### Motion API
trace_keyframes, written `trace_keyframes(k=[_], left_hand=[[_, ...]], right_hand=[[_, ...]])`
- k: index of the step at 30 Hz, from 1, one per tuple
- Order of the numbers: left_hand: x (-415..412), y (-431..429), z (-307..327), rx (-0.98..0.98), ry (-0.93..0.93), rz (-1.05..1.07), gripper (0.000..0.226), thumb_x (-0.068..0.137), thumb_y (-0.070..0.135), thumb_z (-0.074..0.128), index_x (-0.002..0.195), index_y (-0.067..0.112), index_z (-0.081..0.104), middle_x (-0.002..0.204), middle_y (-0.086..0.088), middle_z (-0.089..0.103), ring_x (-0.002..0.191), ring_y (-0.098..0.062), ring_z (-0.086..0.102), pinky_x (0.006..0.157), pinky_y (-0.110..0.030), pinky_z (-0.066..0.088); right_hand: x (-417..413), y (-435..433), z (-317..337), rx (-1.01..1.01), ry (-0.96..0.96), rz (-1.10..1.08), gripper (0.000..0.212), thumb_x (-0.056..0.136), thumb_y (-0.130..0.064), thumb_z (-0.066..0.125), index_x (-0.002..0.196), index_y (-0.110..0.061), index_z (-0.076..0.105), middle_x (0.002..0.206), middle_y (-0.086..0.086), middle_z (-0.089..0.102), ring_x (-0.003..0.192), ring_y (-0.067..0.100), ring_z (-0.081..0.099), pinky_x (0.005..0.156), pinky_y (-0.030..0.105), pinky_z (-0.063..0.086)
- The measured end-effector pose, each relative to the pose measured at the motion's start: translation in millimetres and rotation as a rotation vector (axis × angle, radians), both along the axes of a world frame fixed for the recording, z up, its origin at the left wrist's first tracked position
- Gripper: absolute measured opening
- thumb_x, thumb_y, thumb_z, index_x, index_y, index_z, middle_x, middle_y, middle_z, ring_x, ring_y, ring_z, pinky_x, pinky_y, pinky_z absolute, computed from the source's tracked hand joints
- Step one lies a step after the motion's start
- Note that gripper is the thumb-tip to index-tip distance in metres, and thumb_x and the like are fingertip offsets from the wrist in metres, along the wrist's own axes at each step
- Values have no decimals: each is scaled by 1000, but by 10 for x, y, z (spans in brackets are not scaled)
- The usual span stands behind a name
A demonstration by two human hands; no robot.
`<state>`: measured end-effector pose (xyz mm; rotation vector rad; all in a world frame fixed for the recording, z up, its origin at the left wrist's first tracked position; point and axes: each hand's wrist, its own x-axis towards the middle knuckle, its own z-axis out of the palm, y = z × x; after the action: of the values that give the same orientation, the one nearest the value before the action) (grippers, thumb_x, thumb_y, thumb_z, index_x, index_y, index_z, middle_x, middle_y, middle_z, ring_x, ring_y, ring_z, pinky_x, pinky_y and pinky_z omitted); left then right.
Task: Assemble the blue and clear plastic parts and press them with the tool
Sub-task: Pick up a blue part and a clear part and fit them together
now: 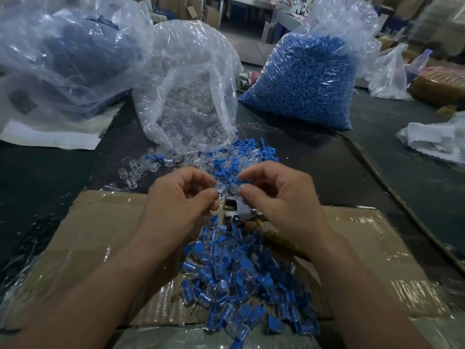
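My left hand (pixel 181 197) and my right hand (pixel 276 197) hover side by side above a small metal pressing tool (pixel 234 206) on the cardboard. My left hand's fingers are curled, with thumb and forefinger nearly meeting; whether they hold anything is hidden. My right hand's thumb and forefinger pinch a small clear part (pixel 233 189). Loose blue parts (pixel 226 170) and clear parts (pixel 141 170) lie mixed just beyond the hands. A heap of joined blue-and-clear pieces (pixel 241 280) lies between my forearms.
An open bag of clear parts (pixel 191 96) lies at the back centre. A full bag of blue parts (pixel 307 79) stands at back right, and another bag (pixel 63 54) at back left. A taped cardboard sheet (pixel 105 235) covers the dark table. A cable (pixel 392 187) runs along the right.
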<state>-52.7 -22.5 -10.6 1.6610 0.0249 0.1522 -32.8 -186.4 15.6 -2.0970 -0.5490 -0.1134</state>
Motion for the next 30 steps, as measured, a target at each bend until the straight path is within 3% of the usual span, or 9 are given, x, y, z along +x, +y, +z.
trace_keyframes(k=[7,19,22,25,27,30], left_hand=[[-23,-32,5,45,-60,-2,21,76,2,68,75,23,64,68,0,70,60,-12,67,58,-19,55],[-65,-51,42,43,-86,-24,23,75,3,69,78,26,69,71,6,72,62,-6,67,57,-12,50],[-66,-30,59,-39,-54,-42,16,70,9,70,77,23,69,71,0,72,63,-11,68,59,-16,53],[-68,-24,75,-193,7,-66,13,61,18,65,72,17,72,70,-8,71,61,-16,67,58,-19,54],[-61,-18,77,-244,35,-93,14,60,16,65,73,14,72,68,-9,70,58,-15,66,55,-19,53],[-59,0,82,-276,56,-139,14,62,17,66,74,15,73,65,-6,69,56,-13,64,53,-18,52]], right_hand=[[-30,121,-93,-33,-66,10,9,80,-7,68,89,-8,67,71,-11,62,67,3,61,62,11,49],[-32,121,-104,-38,-55,-3,13,80,-11,70,92,-12,65,69,-9,65,62,2,63,58,10,48],[-24,108,-87,-18,-54,5,24,77,-22,72,99,-16,64,71,-10,64,62,1,62,59,12,50],[-17,97,-52,9,-78,10,32,69,-40,65,96,-24,63,82,-15,61,76,1,60,67,14,51],[-16,102,-49,62,-50,56,24,69,-37,66,92,-31,61,83,-18,61,79,-1,62,69,13,51],[-8,97,-96,135,-72,109,21,73,-15,72,91,-23,65,80,-15,65,75,0,65,69,12,50]])
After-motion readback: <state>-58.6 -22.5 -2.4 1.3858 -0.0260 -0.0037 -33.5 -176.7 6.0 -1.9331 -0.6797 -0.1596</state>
